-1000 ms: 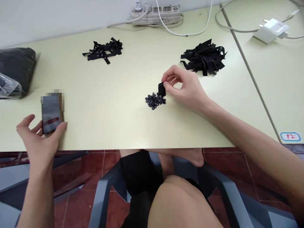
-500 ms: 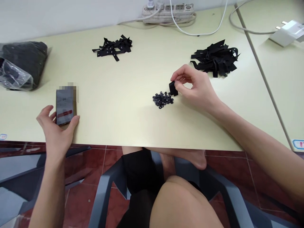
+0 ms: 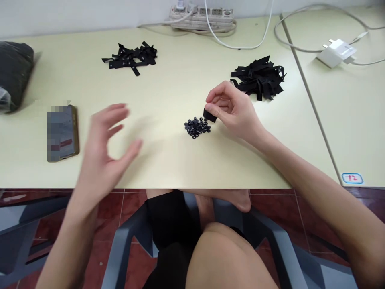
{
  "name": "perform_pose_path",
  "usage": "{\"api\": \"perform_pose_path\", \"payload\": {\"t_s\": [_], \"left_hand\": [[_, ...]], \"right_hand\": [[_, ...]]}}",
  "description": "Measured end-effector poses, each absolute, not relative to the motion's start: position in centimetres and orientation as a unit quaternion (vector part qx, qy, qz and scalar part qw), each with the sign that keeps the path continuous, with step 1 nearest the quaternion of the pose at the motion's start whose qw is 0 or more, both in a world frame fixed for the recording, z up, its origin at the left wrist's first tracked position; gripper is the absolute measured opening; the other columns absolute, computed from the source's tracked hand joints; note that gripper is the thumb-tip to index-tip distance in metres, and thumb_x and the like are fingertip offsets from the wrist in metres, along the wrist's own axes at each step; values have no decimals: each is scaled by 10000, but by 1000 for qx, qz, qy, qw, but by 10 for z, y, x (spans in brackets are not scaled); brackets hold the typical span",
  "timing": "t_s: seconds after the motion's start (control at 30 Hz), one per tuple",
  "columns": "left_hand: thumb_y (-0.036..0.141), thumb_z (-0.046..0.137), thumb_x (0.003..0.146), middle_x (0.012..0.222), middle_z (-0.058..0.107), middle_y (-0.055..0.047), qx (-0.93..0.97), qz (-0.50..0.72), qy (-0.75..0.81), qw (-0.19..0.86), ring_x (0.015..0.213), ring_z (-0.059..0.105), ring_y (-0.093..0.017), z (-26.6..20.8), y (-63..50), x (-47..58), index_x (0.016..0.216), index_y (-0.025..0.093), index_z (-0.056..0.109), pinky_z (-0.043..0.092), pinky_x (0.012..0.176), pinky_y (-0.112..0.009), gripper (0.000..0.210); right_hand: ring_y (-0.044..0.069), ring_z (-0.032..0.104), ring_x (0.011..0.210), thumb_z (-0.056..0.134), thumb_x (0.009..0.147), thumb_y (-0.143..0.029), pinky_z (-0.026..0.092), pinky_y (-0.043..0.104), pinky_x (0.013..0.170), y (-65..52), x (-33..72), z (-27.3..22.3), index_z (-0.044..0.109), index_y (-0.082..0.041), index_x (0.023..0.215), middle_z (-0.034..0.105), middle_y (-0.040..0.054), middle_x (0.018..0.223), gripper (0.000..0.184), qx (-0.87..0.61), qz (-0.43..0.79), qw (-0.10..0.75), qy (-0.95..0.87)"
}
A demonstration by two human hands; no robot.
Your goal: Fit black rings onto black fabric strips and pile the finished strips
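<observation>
Between the thumb and fingers of my right hand is a short black fabric strip, held just above the right edge of a small heap of black snap buttons. My left hand is in the air over the table, fingers apart and holding nothing, somewhat blurred. To its left a phone lies on the table, partly pixelated. Behind my right hand sits a pile of black strips. Farther left, a second pile of black strips shows small dots on some pieces.
A power strip with plugs and cables stands by the wall. On the right lies a white charger, past the table seam. A dark plastic-wrapped bundle sits at the left edge.
My left hand has let go of the phone and moved right, its fingers spread. My right hand still holds the strip by the buttons. The whole view has shifted slightly.
</observation>
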State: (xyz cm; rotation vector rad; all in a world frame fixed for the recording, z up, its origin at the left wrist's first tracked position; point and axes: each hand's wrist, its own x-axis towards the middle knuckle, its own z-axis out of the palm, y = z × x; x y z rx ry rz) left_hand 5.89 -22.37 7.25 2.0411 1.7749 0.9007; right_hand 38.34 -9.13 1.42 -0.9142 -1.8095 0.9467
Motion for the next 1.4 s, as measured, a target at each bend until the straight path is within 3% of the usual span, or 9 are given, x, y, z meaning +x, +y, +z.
{"api": "perform_pose_path", "payload": {"t_s": [0.1, 0.2, 0.3, 0.57, 0.8, 1.0, 1.1, 1.27, 1.4], "left_hand": [[428, 782, 1020, 1585, 650, -75, 770, 304, 505, 243, 1455, 669, -358, 77, -172, 116, 1461, 351, 632, 557, 1244, -587, 472], [451, 833, 1009, 1206, 783, -77, 792, 286, 430, 326, 1149, 789, -310, 69, -119, 149, 1248, 273, 711, 648, 1026, -483, 322], [466, 822, 1026, 1053, 795, -56, 786, 308, 386, 372, 986, 799, -255, 55, -86, 161, 1147, 252, 713, 653, 871, -398, 269], [417, 722, 1084, 1094, 807, -45, 745, 389, 412, 353, 1047, 786, -225, 36, -93, 159, 1082, 260, 736, 646, 895, -374, 158], [417, 814, 1022, 1101, 801, -41, 744, 372, 404, 380, 1039, 775, -223, 39, -95, 157, 1067, 269, 737, 637, 898, -366, 172], [430, 771, 1049, 1091, 806, -47, 737, 383, 414, 372, 996, 787, -236, 32, -94, 160, 1077, 257, 754, 641, 805, -365, 176], [432, 758, 1065, 1067, 807, -47, 730, 393, 414, 376, 974, 795, -234, 31, -95, 161, 1058, 252, 758, 645, 785, -368, 180], [495, 766, 1079, 984, 800, -33, 723, 412, 425, 357, 944, 802, -224, 30, -95, 160, 1041, 262, 744, 658, 796, -378, 237], [552, 750, 1091, 1026, 809, -31, 725, 411, 428, 350, 987, 810, -221, 29, -96, 159, 1042, 263, 741, 673, 805, -372, 294]], "right_hand": [[222, 713, 914, 800, 1027, -575, 677, 402, 849, -94, 381, 17, 668, -321, 1031, 723, 24, 1028, 285, -362, 384, 446, -722], [228, 734, 964, 785, 1035, -592, 686, 406, 870, -92, 383, 16, 677, -323, 1055, 713, 28, 1065, 291, -361, 370, 460, -721], [252, 747, 1035, 792, 1034, -570, 698, 437, 925, -87, 386, 14, 700, -330, 1095, 717, 38, 1076, 264, -372, 357, 467, -718], [256, 759, 1074, 809, 1024, -426, 697, 454, 1004, -91, 383, 17, 709, -321, 1057, 746, 44, 1115, 148, -386, 354, 459, -718], [274, 754, 1102, 825, 1017, -448, 698, 448, 967, -96, 384, 25, 694, -334, 1073, 752, 47, 1097, 182, -406, 329, 452, -723], [263, 740, 1088, 814, 1018, -445, 685, 438, 951, -96, 384, 27, 682, -335, 1065, 742, 42, 1104, 179, -404, 326, 453, -725], [283, 724, 1080, 798, 1033, -431, 676, 496, 999, -96, 384, 28, 684, -337, 1051, 735, 51, 1112, 148, -407, 308, 462, -725], [406, 636, 1312, 822, 1014, -417, 616, 646, 1109, -95, 388, 32, 690, -345, 991, 692, 105, 1195, 153, -435, 186, 475, -742], [365, 697, 1161, 820, 1018, -413, 641, 584, 1038, -96, 391, 31, 688, -348, 973, 704, 78, 1024, 154, -420, 202, 433, -772]]}}
